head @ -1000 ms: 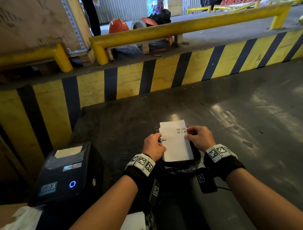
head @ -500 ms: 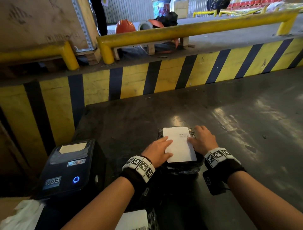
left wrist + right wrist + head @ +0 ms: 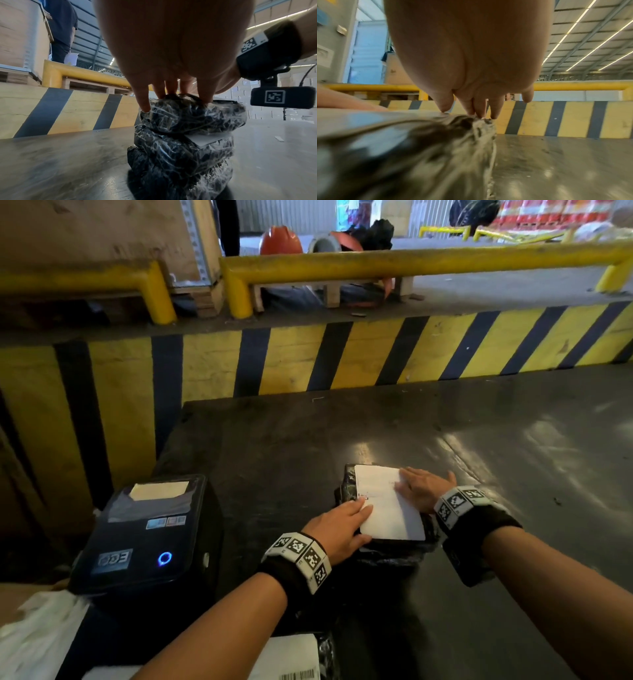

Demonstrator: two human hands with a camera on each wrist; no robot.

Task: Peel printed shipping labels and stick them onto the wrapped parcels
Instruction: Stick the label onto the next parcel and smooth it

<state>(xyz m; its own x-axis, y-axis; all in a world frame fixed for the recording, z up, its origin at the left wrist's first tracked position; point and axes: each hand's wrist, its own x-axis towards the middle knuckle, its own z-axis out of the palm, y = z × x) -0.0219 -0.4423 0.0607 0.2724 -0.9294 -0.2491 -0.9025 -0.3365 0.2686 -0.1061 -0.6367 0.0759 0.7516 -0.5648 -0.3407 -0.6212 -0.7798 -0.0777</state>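
Observation:
A white shipping label (image 3: 383,505) lies flat on the top black wrapped parcel (image 3: 346,484) of a small stack on the dark table. My left hand (image 3: 337,529) presses straight fingers on the label's left edge. My right hand (image 3: 423,487) lies flat on its right side. In the left wrist view my left hand's fingertips (image 3: 145,106) press on the top parcel (image 3: 192,117), which sits on a lower parcel (image 3: 180,152) bearing its own label (image 3: 209,138). In the right wrist view my right hand's fingertips (image 3: 479,113) touch the blurred parcel top (image 3: 402,142).
A black label printer (image 3: 144,535) with a blue light stands at the left. Another labelled parcel (image 3: 294,659) lies near the bottom edge. A yellow-and-black striped barrier (image 3: 308,357) with yellow rails (image 3: 394,263) runs behind the table (image 3: 513,440). White backing paper (image 3: 37,642) lies bottom left.
The label was held up above the parcel by both hands; it has since been laid down on the parcel, and both hands now press flat on it.

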